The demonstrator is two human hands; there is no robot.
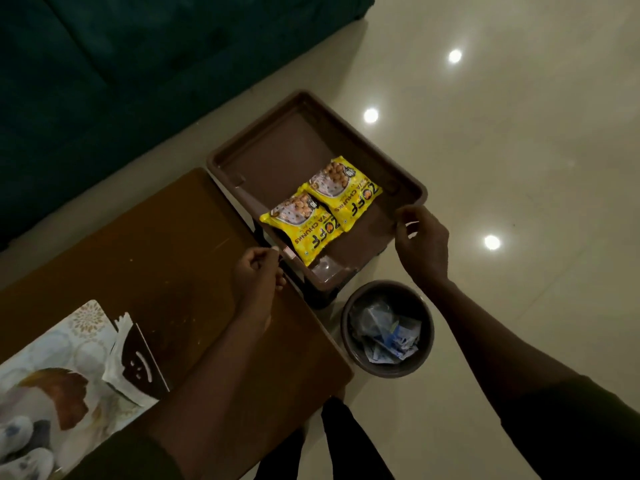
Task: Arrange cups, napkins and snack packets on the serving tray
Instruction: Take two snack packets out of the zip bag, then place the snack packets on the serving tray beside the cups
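A brown plastic tray rests just past the wooden table's far corner. Two yellow snack packets lie side by side in its near half. My left hand is at the tray's near-left rim with its fingers curled onto the edge. My right hand pinches the tray's right rim between thumb and fingers. At the table's near left lies a floral tray. A black napkin holder with white napkins stands on it, and white cups sit at its near edge.
A brown wooden table fills the left foreground. A round bin with crumpled wrappers stands on the glossy tiled floor to the right of the table. A dark green sofa runs along the back left.
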